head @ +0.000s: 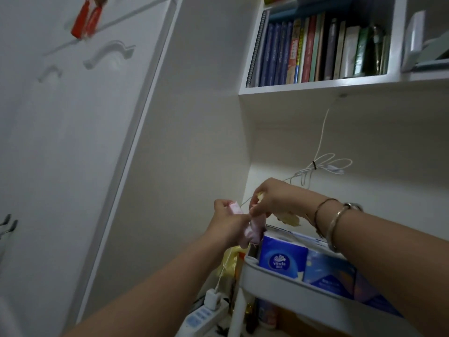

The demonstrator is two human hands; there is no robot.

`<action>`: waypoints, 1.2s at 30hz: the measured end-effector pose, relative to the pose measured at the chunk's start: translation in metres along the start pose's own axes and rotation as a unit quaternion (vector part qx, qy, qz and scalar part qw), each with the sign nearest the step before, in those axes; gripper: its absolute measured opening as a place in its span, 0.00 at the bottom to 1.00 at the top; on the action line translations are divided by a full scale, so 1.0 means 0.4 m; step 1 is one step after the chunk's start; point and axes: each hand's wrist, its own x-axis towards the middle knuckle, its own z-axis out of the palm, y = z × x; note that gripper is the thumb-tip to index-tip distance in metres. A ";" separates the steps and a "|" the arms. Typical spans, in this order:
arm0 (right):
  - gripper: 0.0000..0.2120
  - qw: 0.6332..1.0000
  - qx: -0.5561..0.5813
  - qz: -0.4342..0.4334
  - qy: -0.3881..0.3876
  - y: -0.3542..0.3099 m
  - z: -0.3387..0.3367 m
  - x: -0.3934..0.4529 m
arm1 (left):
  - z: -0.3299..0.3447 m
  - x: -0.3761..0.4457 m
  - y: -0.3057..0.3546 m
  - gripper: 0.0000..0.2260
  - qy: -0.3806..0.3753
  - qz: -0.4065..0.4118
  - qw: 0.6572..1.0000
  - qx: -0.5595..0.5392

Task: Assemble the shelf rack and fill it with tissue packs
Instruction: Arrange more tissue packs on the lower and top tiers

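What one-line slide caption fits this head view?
Both hands, left and right, hold a pink pack above the white rack loaded with blue tissue packs.

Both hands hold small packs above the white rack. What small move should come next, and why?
Probably lower the pink pack into the rack's top tray. The left hand grips it just above the tray's left end, beside the blue tissue packs; the right hand holds something yellowish.
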 end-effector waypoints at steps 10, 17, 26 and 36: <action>0.18 0.989 -0.115 0.037 -0.086 -0.003 0.011 0.008 | -0.004 0.009 -0.002 0.22 -0.011 -0.012 1.000 0.000; 0.17 0.986 -0.142 0.047 -0.072 0.033 0.033 0.006 | -0.013 -0.007 -0.016 0.16 -0.049 0.012 0.998 -0.050; 0.12 0.993 0.070 0.078 -0.049 0.065 -0.005 -0.015 | 0.003 -0.014 0.006 0.13 -0.048 0.009 0.991 -0.123; 0.20 0.985 0.111 0.129 0.002 0.090 0.019 -0.012 | 0.037 -0.013 -0.045 0.19 -0.013 0.027 0.998 0.051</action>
